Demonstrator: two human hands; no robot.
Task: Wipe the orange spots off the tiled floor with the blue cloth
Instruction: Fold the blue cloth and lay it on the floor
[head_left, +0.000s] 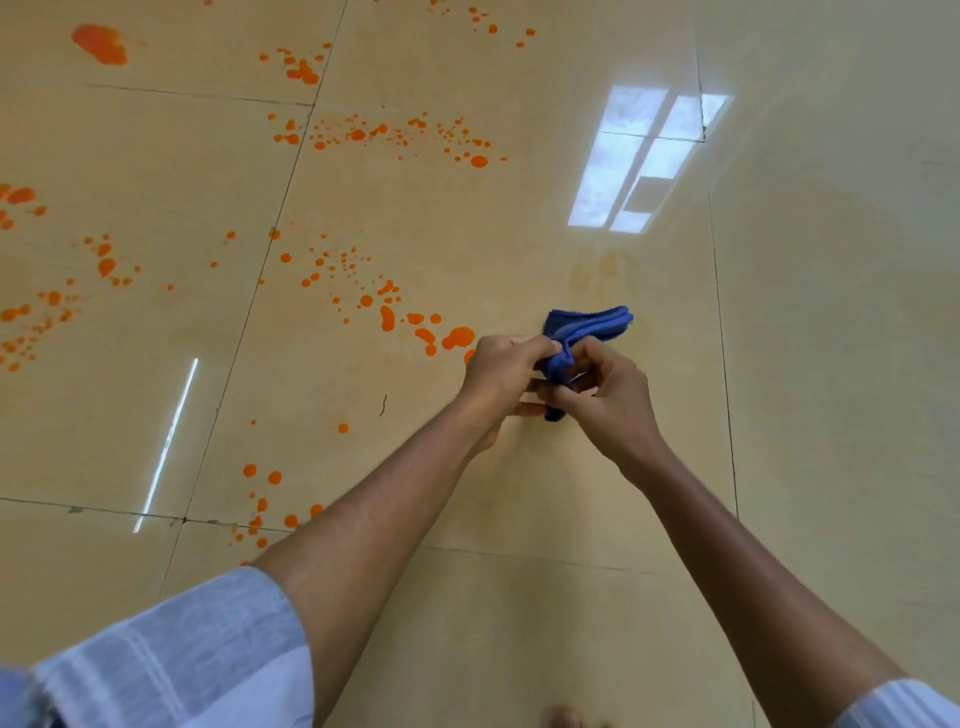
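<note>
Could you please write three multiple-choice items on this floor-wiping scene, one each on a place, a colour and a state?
1. Where do most of the orange spots lie relative to the hands?
A. To the left and beyond them
B. Only to the right
C. Only under the sleeves

2. What colour is the cloth?
A. Green
B. Blue
C. White

3. How is the cloth held?
A. Spread flat on the floor
B. Bunched between both hands
C. Hanging from one hand alone

Answers:
1 A: the spatter fills the tiles left of and above the hands.
2 B: its folds show deep blue.
3 B: the left hand and the right hand both grip it.
</note>
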